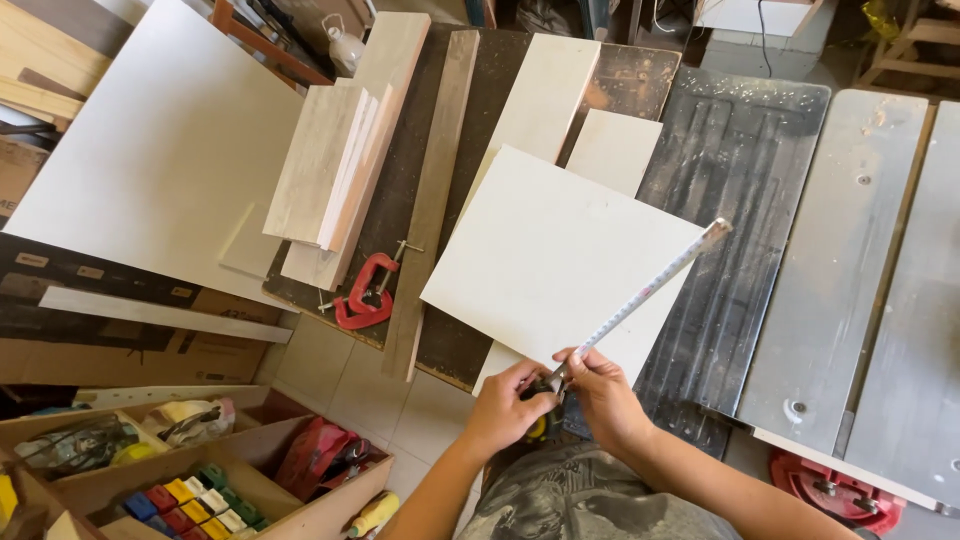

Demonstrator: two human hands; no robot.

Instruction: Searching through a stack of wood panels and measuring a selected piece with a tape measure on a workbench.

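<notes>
L hand [503,405]: closed round the tape measure case [540,400]; case mostly hidden in the palm, only a dark/yellow bit shows btwn the two hands. Fingers curled tight, no gap seen.
Tape blade [650,290]: runs out from the case, up and away to the R of both hands, over the near R corner of the white board [550,255]. Tip hangs above the dark ribbed table top [740,160], past the board's R edge; looks lifted off the surface, not lying flat.
R hand [605,395]: just R of the L hand, touching it. Thumb + forefinger pinched shut on the blade right where it leaves the case; other fingers folded under.
Board vs grip: directly ahead of both hands, near edge just beyond the knuckles, lying flat on the bench, corners skewed to the bench edge.
Doing it well (judgement): blade wants to lie flat along a board edge w/ the hook caught on the far corner; keep the pinch firm so it doesn't retract or kink; hold case steady w/ L hand.
Further L of grip: red clamp [362,293] on the bench edge, well apart; parts box [190,495] w/ coloured pieces low L on the floor.
</notes>
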